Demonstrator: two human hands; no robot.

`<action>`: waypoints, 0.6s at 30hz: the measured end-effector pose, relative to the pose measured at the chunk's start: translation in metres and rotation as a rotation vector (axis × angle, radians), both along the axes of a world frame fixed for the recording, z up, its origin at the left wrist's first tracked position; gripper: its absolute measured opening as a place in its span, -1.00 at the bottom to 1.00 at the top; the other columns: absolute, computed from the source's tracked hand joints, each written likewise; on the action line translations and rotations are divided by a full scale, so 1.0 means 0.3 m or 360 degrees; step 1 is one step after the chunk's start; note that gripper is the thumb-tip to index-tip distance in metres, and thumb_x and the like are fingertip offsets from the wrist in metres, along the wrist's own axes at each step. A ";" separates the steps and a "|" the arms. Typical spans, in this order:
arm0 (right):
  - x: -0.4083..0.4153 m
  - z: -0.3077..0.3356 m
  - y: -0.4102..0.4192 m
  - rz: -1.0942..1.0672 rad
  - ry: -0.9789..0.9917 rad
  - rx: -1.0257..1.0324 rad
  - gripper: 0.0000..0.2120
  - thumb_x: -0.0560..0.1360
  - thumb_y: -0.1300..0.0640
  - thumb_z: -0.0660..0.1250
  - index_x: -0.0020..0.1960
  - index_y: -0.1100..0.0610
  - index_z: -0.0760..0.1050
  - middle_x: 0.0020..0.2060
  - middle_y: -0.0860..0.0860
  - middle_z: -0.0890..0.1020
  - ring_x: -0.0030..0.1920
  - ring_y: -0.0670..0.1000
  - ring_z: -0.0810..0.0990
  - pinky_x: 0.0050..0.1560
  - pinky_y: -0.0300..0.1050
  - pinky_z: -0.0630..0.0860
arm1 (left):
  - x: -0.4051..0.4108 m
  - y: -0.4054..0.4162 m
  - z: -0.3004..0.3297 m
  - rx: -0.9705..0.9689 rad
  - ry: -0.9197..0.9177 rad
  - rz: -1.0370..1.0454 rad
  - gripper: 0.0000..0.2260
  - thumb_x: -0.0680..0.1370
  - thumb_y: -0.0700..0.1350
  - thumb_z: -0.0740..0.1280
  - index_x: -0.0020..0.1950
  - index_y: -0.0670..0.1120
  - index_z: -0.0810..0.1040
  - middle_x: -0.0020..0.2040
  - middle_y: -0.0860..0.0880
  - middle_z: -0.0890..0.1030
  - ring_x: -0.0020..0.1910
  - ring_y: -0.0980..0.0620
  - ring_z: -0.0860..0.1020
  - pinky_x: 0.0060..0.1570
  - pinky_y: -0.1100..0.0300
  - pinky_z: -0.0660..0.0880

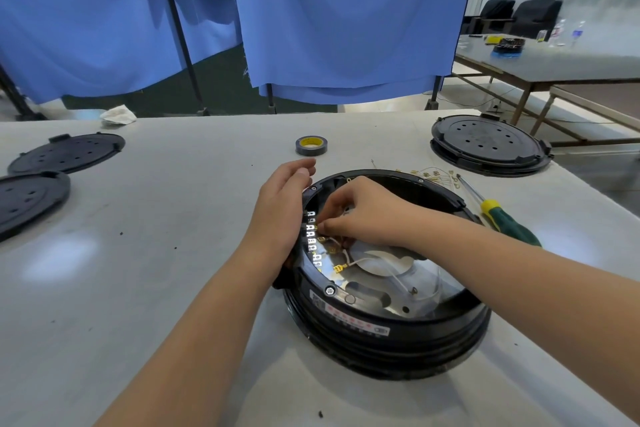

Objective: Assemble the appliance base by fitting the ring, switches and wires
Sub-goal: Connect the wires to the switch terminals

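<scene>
While two hands work, three covers (pixel 490 144) lie.

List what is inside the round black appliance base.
Inside the appliance base: a shiny metal plate, white wires with yellow connectors, and a row of white terminals. The right hand reaches in, hiding what its fingertips pinch.

One open appliance base (pixel 384 319), three black round covers (pixel 490 144), one tape roll (pixel 311 145), one screwdriver (pixel 498 211), two hands (pixel 282 204).
</scene>
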State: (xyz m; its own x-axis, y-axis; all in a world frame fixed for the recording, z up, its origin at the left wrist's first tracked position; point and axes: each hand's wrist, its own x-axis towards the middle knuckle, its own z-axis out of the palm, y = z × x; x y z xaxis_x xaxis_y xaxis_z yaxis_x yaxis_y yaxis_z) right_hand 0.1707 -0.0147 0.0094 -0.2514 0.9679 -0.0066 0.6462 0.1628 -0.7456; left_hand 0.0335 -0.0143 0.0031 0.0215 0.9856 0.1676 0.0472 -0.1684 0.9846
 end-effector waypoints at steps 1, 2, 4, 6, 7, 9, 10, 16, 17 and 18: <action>0.000 0.001 0.000 0.0001 -0.0001 -0.0001 -0.89 0.43 0.21 0.44 -0.26 0.05 0.62 -0.35 0.01 0.65 -0.42 -0.14 0.58 -0.19 -0.15 0.62 | 0.000 -0.002 -0.001 -0.0046 -0.0032 -0.0011 -0.74 0.65 -0.14 0.10 0.22 -0.01 0.54 0.20 0.02 0.58 0.24 0.09 0.51 0.25 0.16 0.43; 0.000 0.002 0.001 0.0000 0.0003 -0.0007 -0.88 0.43 0.22 0.44 -0.26 0.05 0.62 -0.36 0.00 0.65 -0.42 -0.13 0.58 -0.18 -0.13 0.63 | 0.000 -0.003 -0.002 -0.0079 -0.0047 -0.0020 -0.73 0.65 -0.15 0.10 0.24 -0.03 0.54 0.21 0.00 0.58 0.24 0.08 0.51 0.29 0.10 0.43; 0.000 0.002 0.000 -0.0006 0.0005 -0.0020 -0.88 0.43 0.22 0.43 -0.26 0.06 0.61 -0.36 0.00 0.64 -0.38 -0.09 0.59 -0.12 -0.05 0.64 | 0.001 -0.006 -0.002 -0.0080 -0.0008 -0.0014 -0.72 0.65 -0.16 0.10 0.22 -0.07 0.56 0.19 -0.01 0.60 0.23 0.07 0.52 0.31 0.04 0.42; 0.001 0.002 -0.002 0.0001 0.0002 -0.0024 -0.88 0.43 0.22 0.43 -0.26 0.06 0.60 -0.34 0.01 0.64 -0.36 -0.06 0.59 -0.08 -0.01 0.64 | 0.005 -0.006 -0.003 -0.0048 0.0039 0.0009 -0.73 0.64 -0.20 0.11 0.16 -0.07 0.59 0.15 0.00 0.62 0.19 0.06 0.54 0.30 0.04 0.43; 0.000 0.003 -0.003 0.0009 -0.0001 -0.0021 -0.88 0.43 0.22 0.43 -0.26 0.06 0.60 -0.34 0.02 0.64 -0.36 -0.06 0.59 -0.09 -0.01 0.64 | 0.006 -0.006 -0.003 -0.0045 0.0056 0.0018 -0.74 0.63 -0.21 0.13 0.13 -0.06 0.59 0.14 0.01 0.62 0.18 0.05 0.55 0.28 0.04 0.44; -0.002 0.006 -0.005 0.0024 -0.0014 -0.0007 -0.86 0.44 0.21 0.43 -0.28 0.04 0.59 -0.36 0.01 0.64 -0.37 -0.07 0.59 -0.11 -0.04 0.62 | 0.007 -0.004 -0.005 -0.0059 0.0069 0.0023 -0.74 0.62 -0.23 0.14 0.11 -0.05 0.60 0.12 0.02 0.63 0.16 0.05 0.57 0.26 0.05 0.47; -0.004 0.007 -0.006 0.0030 -0.0019 0.0001 -0.84 0.44 0.21 0.43 -0.29 0.03 0.59 -0.36 0.01 0.64 -0.37 -0.08 0.59 -0.11 -0.06 0.62 | 0.007 -0.003 -0.007 -0.0064 0.0075 0.0024 -0.73 0.61 -0.24 0.13 0.11 -0.04 0.60 0.12 0.03 0.63 0.15 0.05 0.57 0.25 0.05 0.47; -0.009 0.013 -0.009 0.0042 -0.0038 0.0078 -0.90 0.43 0.20 0.43 -0.24 0.07 0.64 -0.33 -0.01 0.66 -0.37 -0.17 0.56 -0.21 -0.27 0.54 | 0.005 0.002 -0.014 -0.0072 0.0130 -0.0003 -0.69 0.60 -0.26 0.10 0.13 0.02 0.56 0.14 0.07 0.60 0.18 0.07 0.54 0.27 0.05 0.45; -0.010 0.013 -0.008 0.0047 -0.0035 0.0078 -0.93 0.43 0.20 0.43 -0.22 0.10 0.65 -0.31 0.02 0.68 -0.36 -0.16 0.57 -0.21 -0.27 0.54 | 0.004 0.003 -0.015 -0.0073 0.0133 -0.0005 -0.69 0.60 -0.26 0.10 0.13 0.02 0.56 0.14 0.07 0.60 0.18 0.07 0.54 0.27 0.06 0.45; -0.012 0.012 -0.008 0.0053 -0.0030 0.0073 -0.94 0.43 0.21 0.43 -0.20 0.13 0.66 -0.30 0.05 0.69 -0.35 -0.14 0.58 -0.21 -0.26 0.54 | 0.004 0.003 -0.014 -0.0074 0.0139 -0.0008 -0.69 0.60 -0.26 0.10 0.13 0.02 0.56 0.14 0.07 0.60 0.18 0.07 0.54 0.26 0.06 0.46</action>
